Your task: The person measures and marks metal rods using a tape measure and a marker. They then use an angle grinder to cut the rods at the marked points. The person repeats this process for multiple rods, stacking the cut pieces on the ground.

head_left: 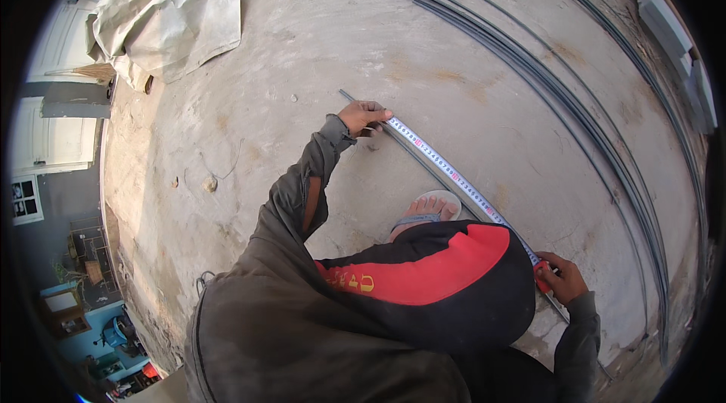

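Observation:
My left hand (364, 117) is closed in a pinch on the front end of a white tape measure blade (454, 175), beside a thin dark metal rod (435, 173) on the ground. The rod's far tip pokes out beyond my fingers. From there the blade stretches down to the right, nearly along the rod, past my knee. At its other end my right hand (563, 280) is wrapped round the red tape measure case (541, 276). My bent knee covers part of the rod. A sandalled foot (429, 210) rests just left of the rod.
Several long dark rods (522, 63) lie in a bundle on the concrete to the right, with more beyond. Pale blocks (665, 21) stand at the far right edge. A crumpled beige sheet (170, 17) lies at the far left. Small stones (209, 184) dot the ground.

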Demonstrator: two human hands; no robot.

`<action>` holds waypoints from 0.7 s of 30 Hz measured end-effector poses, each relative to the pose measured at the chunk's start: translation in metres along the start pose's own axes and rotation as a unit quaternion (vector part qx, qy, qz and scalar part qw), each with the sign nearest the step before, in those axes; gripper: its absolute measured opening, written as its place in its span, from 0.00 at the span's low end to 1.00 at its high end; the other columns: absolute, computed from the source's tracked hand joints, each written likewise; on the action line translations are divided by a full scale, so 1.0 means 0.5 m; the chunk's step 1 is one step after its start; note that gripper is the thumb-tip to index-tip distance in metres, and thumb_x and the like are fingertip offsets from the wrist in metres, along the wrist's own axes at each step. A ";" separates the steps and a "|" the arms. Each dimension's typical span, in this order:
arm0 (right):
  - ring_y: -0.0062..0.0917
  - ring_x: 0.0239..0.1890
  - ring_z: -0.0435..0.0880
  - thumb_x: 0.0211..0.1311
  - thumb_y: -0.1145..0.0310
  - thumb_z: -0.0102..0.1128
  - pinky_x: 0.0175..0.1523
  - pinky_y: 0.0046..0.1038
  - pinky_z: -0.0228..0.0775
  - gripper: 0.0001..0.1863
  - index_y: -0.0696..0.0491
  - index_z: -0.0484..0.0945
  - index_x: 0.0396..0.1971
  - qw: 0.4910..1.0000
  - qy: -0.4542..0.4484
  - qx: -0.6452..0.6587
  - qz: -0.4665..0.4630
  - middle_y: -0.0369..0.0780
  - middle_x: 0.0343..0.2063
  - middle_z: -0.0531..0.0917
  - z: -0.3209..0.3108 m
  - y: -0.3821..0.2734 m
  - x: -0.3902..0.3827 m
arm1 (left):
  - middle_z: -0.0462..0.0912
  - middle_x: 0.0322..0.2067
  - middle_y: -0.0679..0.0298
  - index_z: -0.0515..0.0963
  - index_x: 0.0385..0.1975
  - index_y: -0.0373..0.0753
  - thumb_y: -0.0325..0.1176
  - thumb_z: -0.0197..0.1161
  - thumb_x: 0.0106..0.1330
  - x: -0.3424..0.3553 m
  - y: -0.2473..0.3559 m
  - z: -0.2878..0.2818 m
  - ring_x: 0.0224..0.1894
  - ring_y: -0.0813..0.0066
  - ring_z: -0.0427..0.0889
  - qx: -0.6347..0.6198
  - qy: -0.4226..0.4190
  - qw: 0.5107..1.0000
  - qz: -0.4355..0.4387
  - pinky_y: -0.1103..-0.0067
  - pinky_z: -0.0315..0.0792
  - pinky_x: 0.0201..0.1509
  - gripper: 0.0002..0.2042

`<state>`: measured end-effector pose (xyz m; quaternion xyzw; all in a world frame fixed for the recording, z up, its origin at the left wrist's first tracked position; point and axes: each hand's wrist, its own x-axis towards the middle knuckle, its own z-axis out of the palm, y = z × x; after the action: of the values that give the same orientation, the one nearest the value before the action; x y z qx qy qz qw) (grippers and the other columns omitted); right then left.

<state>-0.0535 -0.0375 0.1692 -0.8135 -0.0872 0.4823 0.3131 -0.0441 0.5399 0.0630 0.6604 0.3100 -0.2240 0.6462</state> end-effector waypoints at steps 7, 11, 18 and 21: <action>0.34 0.43 0.85 0.62 0.61 0.59 0.51 0.32 0.74 0.21 0.53 0.80 0.53 0.997 0.001 0.067 0.024 0.48 0.40 0.86 0.087 0.056 0.077 | 0.85 0.28 0.68 0.87 0.35 0.40 0.47 0.77 0.56 0.108 0.001 -0.275 0.28 0.76 0.81 0.144 0.227 0.963 0.011 0.78 0.74 0.30 0.17; 0.41 0.45 0.85 0.62 0.59 0.59 0.52 0.36 0.74 0.20 0.52 0.81 0.51 0.995 0.076 -0.026 -0.060 0.51 0.41 0.85 0.078 0.038 0.125 | 0.87 0.29 0.63 0.88 0.36 0.36 0.46 0.77 0.55 0.138 -0.044 -0.281 0.31 0.71 0.84 0.189 0.323 0.927 0.023 0.76 0.77 0.37 0.19; 0.45 0.45 0.84 0.62 0.57 0.61 0.52 0.38 0.73 0.20 0.48 0.82 0.52 0.994 0.087 -0.005 -0.072 0.50 0.41 0.84 0.099 0.052 0.138 | 0.89 0.32 0.55 0.88 0.37 0.39 0.49 0.75 0.55 0.138 -0.063 -0.255 0.36 0.65 0.87 0.307 0.359 0.878 0.082 0.74 0.78 0.44 0.19; 0.44 0.45 0.83 0.61 0.56 0.62 0.51 0.38 0.74 0.22 0.45 0.81 0.54 0.992 0.105 -0.030 -0.056 0.49 0.39 0.83 0.101 0.085 0.126 | 0.88 0.34 0.54 0.87 0.39 0.38 0.52 0.73 0.55 0.137 -0.040 -0.239 0.39 0.62 0.87 0.334 0.408 0.844 0.098 0.72 0.77 0.48 0.23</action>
<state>-0.0698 -0.0217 0.0810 -0.8624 -0.1139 0.3733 0.3225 -0.0220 0.6662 0.0087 0.8948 0.3859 0.0403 0.2208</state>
